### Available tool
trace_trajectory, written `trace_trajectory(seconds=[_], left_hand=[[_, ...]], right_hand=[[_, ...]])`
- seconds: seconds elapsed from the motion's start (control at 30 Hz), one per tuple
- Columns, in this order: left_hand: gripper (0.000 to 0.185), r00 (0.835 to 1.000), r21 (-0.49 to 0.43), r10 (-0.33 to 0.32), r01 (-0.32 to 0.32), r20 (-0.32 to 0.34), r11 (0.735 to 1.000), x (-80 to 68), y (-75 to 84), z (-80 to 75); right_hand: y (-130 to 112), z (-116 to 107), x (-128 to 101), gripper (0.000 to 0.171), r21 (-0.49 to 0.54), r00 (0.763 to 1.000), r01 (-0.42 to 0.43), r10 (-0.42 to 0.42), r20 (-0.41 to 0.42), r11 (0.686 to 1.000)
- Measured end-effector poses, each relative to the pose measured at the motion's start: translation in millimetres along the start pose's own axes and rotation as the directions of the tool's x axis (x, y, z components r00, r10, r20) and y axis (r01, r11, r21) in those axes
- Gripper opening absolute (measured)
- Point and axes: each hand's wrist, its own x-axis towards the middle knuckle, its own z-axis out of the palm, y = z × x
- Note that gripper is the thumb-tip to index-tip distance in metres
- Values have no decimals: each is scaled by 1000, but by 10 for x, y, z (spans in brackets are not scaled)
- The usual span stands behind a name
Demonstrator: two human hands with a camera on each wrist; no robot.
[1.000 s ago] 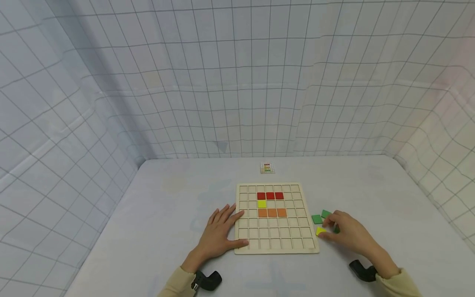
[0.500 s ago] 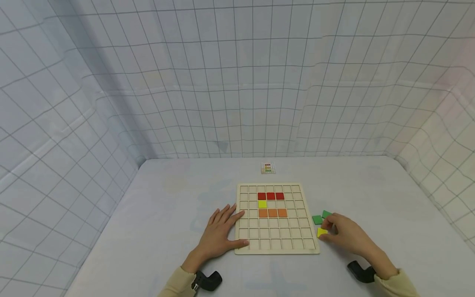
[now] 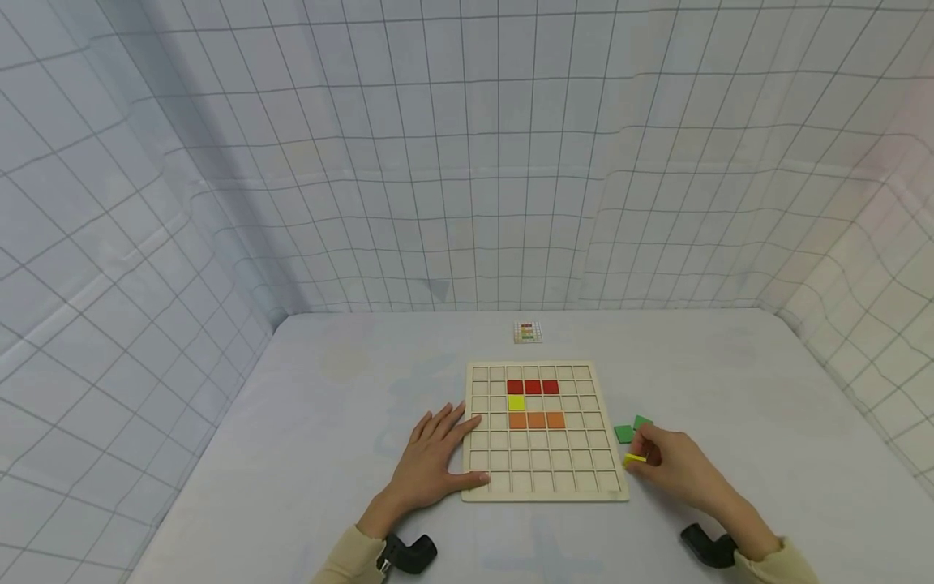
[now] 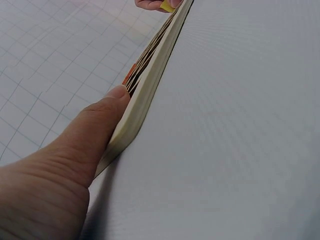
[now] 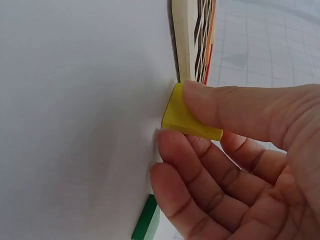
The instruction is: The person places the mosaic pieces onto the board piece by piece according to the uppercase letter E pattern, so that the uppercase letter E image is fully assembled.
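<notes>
Pinching a yellow tile [image 5: 187,119] between thumb and fingers, the right hand [image 3: 674,469] holds it just beside the board [image 3: 543,487]; only the right wrist view shows the tile tilted up off the table [image 3: 328,422], while the head view shows a thin yellow edge. The board's cells hold three red tiles [image 3: 532,387], one yellow [image 3: 516,402] and three orange [image 3: 536,419]. Behind the grip lie two green tiles [image 3: 631,429]. The left hand [image 3: 430,462] lies flat, fingers spread, thumb against the board's edge

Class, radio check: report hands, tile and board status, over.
Left hand flat, steadying wooden grid board. Right hand pinches yellow tile, tilted, beside board. Two green tiles loose nearby; nothing blocking.
</notes>
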Motion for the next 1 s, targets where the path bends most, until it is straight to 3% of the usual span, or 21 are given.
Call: trace_trajectory(seconds=[0.23,0.47,0.8,1.0], left_hand=[[86,1000,2,2,-2,3,1000,-5,3,7],[86,1000,10,7,-7,-1,1000,-8,1,-9],[86,1000,12,16,-16,-10,1000,-4,-7,-1],[85,1000,13,21,-21,-14,1000,0,-4,-2]], right_hand=[[-46,68,16,28,-33,993,36,-39,-113,999],[-189,187,105,32,5,964,166,-161,-210,986],[-504,416,333,22,70,972,226,-220,-77,972],[-641,527,472,19,55,960,281,-279,-38,958]])
